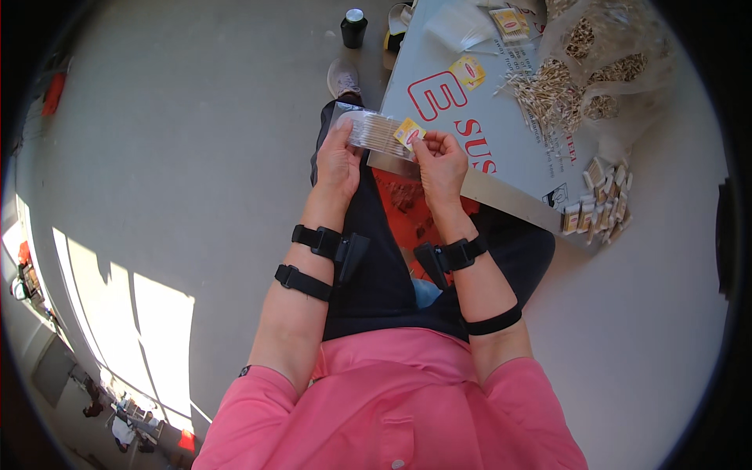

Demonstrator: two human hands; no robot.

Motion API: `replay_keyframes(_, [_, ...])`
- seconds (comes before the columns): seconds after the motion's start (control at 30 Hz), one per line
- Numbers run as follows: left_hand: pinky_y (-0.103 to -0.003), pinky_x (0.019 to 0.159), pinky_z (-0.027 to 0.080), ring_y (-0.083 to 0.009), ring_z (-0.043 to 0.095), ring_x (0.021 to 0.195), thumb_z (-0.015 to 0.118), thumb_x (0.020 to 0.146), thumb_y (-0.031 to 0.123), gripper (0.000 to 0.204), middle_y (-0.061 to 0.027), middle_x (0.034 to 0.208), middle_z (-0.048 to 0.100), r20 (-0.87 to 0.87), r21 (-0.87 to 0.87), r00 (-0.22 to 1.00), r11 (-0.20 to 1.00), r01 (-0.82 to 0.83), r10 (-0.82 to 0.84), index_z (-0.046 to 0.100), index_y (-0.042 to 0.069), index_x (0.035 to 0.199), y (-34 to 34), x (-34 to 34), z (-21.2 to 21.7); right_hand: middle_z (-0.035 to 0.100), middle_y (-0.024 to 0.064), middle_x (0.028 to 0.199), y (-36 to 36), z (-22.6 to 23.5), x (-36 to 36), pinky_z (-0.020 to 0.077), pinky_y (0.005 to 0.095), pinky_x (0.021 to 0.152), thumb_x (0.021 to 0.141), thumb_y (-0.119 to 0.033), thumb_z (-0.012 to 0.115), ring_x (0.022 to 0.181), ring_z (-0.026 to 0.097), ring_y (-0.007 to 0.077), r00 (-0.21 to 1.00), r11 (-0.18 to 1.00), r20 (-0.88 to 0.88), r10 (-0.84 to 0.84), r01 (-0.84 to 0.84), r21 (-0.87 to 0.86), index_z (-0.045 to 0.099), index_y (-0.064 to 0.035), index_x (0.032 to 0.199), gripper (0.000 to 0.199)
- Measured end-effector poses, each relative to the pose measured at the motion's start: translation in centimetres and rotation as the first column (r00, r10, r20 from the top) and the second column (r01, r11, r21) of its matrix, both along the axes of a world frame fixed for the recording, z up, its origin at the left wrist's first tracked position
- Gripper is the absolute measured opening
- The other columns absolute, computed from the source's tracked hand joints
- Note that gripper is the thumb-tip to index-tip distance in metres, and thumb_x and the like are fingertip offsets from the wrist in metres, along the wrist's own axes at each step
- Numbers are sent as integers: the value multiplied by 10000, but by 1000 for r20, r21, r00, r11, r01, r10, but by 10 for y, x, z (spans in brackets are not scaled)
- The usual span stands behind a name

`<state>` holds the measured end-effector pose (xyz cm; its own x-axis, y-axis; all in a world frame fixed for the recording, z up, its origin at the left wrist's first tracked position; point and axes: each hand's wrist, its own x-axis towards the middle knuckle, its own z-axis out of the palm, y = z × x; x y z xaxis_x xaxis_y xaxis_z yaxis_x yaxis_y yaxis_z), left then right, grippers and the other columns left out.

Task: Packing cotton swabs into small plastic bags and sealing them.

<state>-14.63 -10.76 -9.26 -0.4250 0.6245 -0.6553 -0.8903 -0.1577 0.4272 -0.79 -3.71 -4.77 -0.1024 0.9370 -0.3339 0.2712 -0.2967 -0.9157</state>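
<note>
My left hand (pixel 338 160) grips a clear plastic pouch (pixel 368 129) filled with thin wooden sticks, holding its left end. My right hand (pixel 441 163) pinches a small yellow paper label (pixel 409 133) at the pouch's right end. Both hands are raised above my lap, just in front of the near corner of a grey board (pixel 478 117) that serves as a work surface.
On the board lie loose wooden sticks (pixel 548 90), two more yellow labels (pixel 470 72), empty clear pouches (pixel 462 27) and a big plastic bag of sticks (pixel 607 55). Several filled packets (pixel 599 207) are piled on the floor at right. A dark jar (pixel 354 28) stands beyond my shoe (pixel 343 77).
</note>
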Motion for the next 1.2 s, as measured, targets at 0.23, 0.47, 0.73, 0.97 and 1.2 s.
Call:
replay_keyframes(0.23, [-347,1039,454,-204,598,1135,608,997,222,353,-89,1208,628,15,7,1000,1000,1,-1,541,-1,1262,4,7,-2,676,28,786,3,-9,0,538,236,654,823,-86,758,696,624,73,993,996,97,66,-71,49,660,14,951,190])
replay_keyframes(0.47, [-348,1037,459,-207,605,1126,534,1035,249,347,-100,1218,630,1,23,1000,1000,-10,10,535,-9,1267,5,8,-2,699,48,801,6,-8,3,543,242,662,813,-99,764,694,642,86,995,995,43,89,-87,-50,664,10,971,216])
replay_keyframes(0.73, [-346,1013,480,-206,619,1104,519,1042,227,304,-92,1212,638,-60,-22,998,1000,-18,16,549,9,1252,7,12,1,712,54,760,18,-2,7,536,252,658,793,-101,764,678,668,107,952,974,214,217,-227,22,667,-8,1001,248])
replay_keyframes(0.97, [-346,1011,473,-200,616,1104,587,1004,156,289,-87,1202,642,-70,10,997,1000,-13,13,548,9,1250,3,12,0,720,52,775,25,0,4,537,249,664,801,-113,771,692,674,108,927,955,243,285,-296,7,703,-36,1001,224])
replay_keyframes(1.2, [-334,1043,434,-193,597,1129,648,954,73,332,-76,1197,643,-151,54,987,997,55,-47,535,9,1259,0,14,1,726,55,789,28,-6,12,538,246,659,817,-109,764,698,673,97,952,966,165,257,-257,-20,709,-29,1032,235])
